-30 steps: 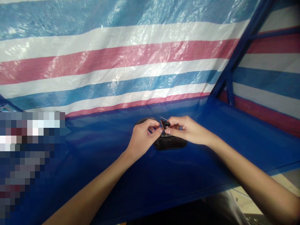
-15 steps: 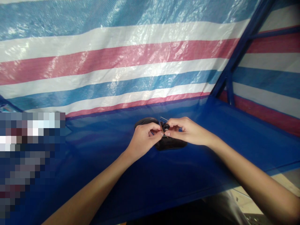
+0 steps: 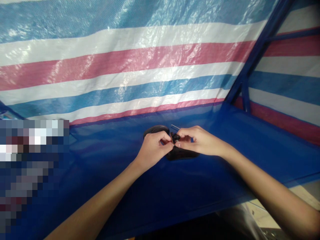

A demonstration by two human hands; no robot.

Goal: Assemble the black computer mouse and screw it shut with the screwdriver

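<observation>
My left hand (image 3: 156, 146) is closed in a pinch on a small thin part with a brownish edge (image 3: 171, 137). Opposite it, my right hand (image 3: 196, 140) pinches a small black part with a rounded end (image 3: 176, 137). The two sets of fingertips nearly meet, and they hide much of both small parts. A thin metal rod (image 3: 175, 127) sticks out to the left above my right fingers; its other end is hidden. Below the hands lies a shiny black object (image 3: 183, 153), and a dark rounded object (image 3: 155, 129) shows behind my left hand. I cannot tell whether these two are joined.
A blue sheet (image 3: 140, 203) covers the surface beneath the hands. Behind it hangs a striped tarp (image 3: 140, 63) in red, white and blue. A dark blue frame post (image 3: 252, 60) slants up at the right. The left side is blurred into blocks.
Both hands stay at the same place with their pinches kept. The small parts between the fingertips have tilted slightly, and my right fingers have shifted a little downward.
</observation>
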